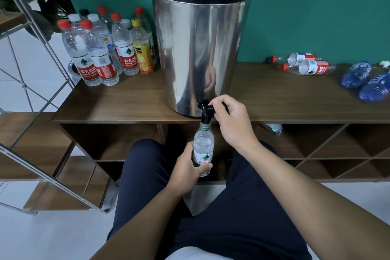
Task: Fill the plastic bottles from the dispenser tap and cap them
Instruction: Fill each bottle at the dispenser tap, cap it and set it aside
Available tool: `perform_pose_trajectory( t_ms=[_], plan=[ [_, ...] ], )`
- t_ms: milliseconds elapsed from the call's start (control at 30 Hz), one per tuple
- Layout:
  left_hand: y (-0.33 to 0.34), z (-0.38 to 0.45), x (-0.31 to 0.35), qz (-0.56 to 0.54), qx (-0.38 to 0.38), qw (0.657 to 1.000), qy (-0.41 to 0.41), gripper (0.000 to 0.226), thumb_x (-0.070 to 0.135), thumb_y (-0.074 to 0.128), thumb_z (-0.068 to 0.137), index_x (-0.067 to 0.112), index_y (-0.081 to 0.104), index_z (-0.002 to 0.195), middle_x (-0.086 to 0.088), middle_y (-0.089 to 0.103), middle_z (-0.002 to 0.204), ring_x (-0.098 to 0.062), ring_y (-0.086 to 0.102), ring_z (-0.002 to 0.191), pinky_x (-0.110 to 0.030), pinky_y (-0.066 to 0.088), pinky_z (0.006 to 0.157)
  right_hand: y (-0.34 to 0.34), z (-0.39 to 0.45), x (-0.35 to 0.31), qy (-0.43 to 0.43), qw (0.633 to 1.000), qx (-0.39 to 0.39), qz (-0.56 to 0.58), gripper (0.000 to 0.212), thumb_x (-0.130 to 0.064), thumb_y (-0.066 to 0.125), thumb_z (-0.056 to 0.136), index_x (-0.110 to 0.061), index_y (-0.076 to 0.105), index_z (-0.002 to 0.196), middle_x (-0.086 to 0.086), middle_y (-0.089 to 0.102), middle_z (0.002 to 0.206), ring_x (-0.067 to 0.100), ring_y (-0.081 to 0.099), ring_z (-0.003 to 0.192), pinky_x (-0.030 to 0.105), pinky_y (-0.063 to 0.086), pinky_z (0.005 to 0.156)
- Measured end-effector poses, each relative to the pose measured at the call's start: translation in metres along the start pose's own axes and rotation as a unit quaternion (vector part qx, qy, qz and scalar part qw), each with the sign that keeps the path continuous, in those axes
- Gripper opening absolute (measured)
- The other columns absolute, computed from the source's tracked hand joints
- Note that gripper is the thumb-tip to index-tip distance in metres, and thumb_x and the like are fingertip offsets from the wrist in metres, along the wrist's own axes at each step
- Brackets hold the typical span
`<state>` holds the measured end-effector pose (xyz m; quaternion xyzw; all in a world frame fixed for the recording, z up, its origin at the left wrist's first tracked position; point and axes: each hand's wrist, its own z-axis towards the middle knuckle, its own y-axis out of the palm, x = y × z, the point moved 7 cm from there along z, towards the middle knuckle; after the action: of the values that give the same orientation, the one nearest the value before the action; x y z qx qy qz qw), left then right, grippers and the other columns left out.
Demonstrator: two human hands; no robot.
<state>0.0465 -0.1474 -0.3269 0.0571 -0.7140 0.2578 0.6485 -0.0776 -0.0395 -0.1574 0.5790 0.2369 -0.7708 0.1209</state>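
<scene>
Hanging just past the front edge of the shelf (126, 110), the tap (205, 110) juts from the base of the steel dispenser (200, 48), which stands right at that edge. You have open air below the tap, down to your knees, and that is where the bottle (203, 145) sits: upright, uncapped, its green-ringed mouth directly under the spout and touching or nearly touching it. Your left hand (186, 164) grasps the bottle around its lower label, fingers wrapped behind and thumb across the front, so the neck and shoulder stand clear above your grip. Your right hand (230, 120) is clenched on the tap lever, fingers curled over it from the right. Left of the dispenser, a tight cluster of capped bottles (105, 48) crowds the shelf back to the green wall. To the right, 2 red-label bottles (304, 63) lie on their sides near the wall, with blue crushed bottles (365, 80) further along toward the shelf end. A metal rack (42, 91) slants close on your left.
</scene>
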Motion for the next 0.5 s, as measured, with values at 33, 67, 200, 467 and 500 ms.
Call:
perform_pose_trajectory(
  t_ms=[33,67,200,467,500],
  plan=[
    [-0.0002,0.0,0.0001,0.002,0.0,1.0,0.001,0.068,0.019,0.093,0.089,0.034,0.057,0.145,0.021,0.073,0.127,0.0,0.068,0.12,-0.01,0.05,0.094,0.0004,0.0003,0.0003,0.006,1.0,0.001,0.006,0.023,-0.022,0.061,0.11,-0.02,0.072,0.089,-0.013,0.055,0.067,0.009,0.047,0.064,0.029,0.04,0.066],
    [-0.0002,0.0,0.0003,0.003,0.0,1.0,0.0,0.068,0.019,0.093,0.089,0.034,0.057,0.145,0.02,0.073,0.127,0.001,0.068,0.12,-0.01,0.05,0.094,0.0011,0.0005,0.0002,0.014,1.0,0.0,0.013,0.023,-0.02,0.061,0.11,-0.019,0.071,0.089,-0.015,0.054,0.065,0.007,0.046,0.061,0.025,0.039,0.064],
    [-0.0002,-0.0003,0.0001,0.003,0.001,1.0,-0.003,0.066,0.018,0.094,0.089,0.034,0.058,0.142,0.019,0.074,0.124,0.0,0.069,0.117,-0.009,0.05,0.091,0.0028,0.0017,0.0018,0.035,0.999,-0.003,0.029,0.023,-0.015,0.061,0.11,-0.016,0.07,0.089,-0.02,0.051,0.06,0.003,0.043,0.057,0.017,0.038,0.06],
    [-0.0003,-0.0005,-0.0003,0.009,0.0,1.0,-0.003,0.069,0.018,0.094,0.087,0.032,0.058,0.144,0.02,0.074,0.125,0.002,0.069,0.117,-0.009,0.05,0.093,0.0018,0.0044,0.0069,0.042,0.998,0.004,0.036,0.021,-0.017,0.063,0.109,-0.016,0.073,0.091,-0.019,0.05,0.062,0.005,0.042,0.057,0.024,0.035,0.061],
    [-0.0001,-0.0003,-0.0005,0.01,0.0,1.0,-0.003,0.069,0.017,0.094,0.087,0.032,0.058,0.145,0.02,0.075,0.125,0.002,0.069,0.117,-0.01,0.05,0.092,0.0018,0.0045,0.0072,0.043,0.998,0.006,0.036,0.02,-0.017,0.063,0.109,-0.016,0.074,0.091,-0.019,0.051,0.063,0.004,0.042,0.057,0.023,0.036,0.06]
  ],
)
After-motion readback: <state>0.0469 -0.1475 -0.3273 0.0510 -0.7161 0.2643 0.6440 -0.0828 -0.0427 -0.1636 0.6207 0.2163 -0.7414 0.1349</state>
